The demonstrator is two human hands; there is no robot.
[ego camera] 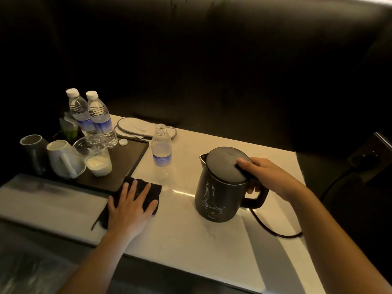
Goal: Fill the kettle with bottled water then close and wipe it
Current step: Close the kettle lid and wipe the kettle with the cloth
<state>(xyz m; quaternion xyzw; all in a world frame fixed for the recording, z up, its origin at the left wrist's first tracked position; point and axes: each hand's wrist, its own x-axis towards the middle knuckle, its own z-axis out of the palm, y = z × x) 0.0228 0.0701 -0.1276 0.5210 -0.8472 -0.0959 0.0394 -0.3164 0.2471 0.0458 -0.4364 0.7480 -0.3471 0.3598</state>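
Note:
A black electric kettle point(218, 194) stands on the white tabletop point(191, 234) with its lid down. My right hand point(267, 177) grips the kettle's handle, thumb resting on the lid's rear edge. An uncapped, empty clear water bottle point(161, 150) stands to the kettle's left; its white cap point(123, 141) lies on the dark tray point(125, 162). My left hand point(131, 205) lies flat, fingers spread, on a dark cloth point(151, 188) at the tray's near corner.
On and behind the tray stand two sealed water bottles point(93, 117), two mugs point(61, 158), plastic cups point(95, 153) and sachets. White slippers point(137, 127) lie behind the empty bottle. The kettle's black cord point(273, 231) trails right toward a wall socket point(364, 161).

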